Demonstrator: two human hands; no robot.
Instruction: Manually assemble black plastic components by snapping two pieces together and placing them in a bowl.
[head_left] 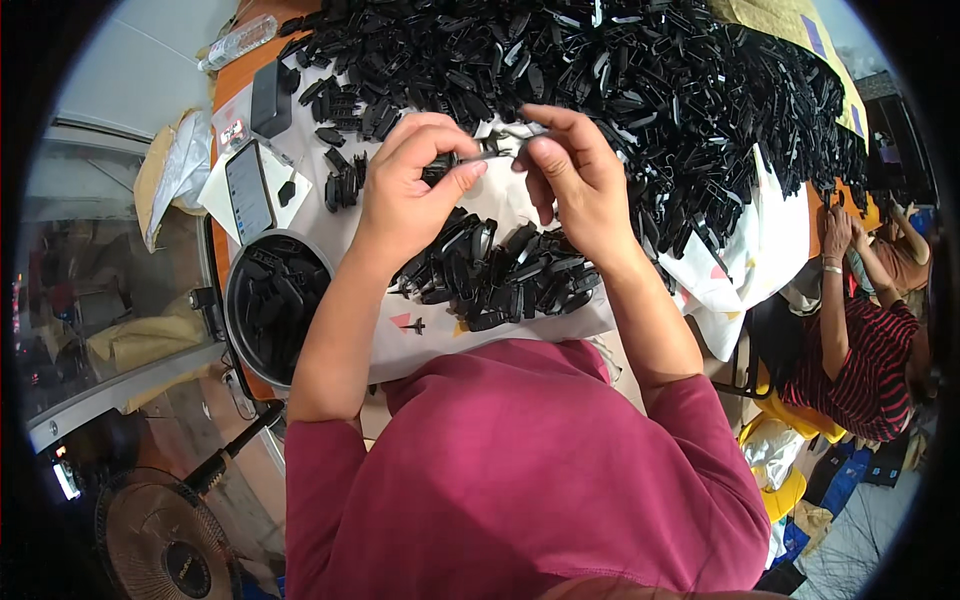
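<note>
At nine o'clock, round black bowl partly filled with finished pieces; small heap at centre, huge pile at twelve apparently untouched. Left hand pinching a small black clip; right hand gripping its other end, both raised above the white cloth.

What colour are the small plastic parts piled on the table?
Black plastic parts, shown best in the head view.
</note>
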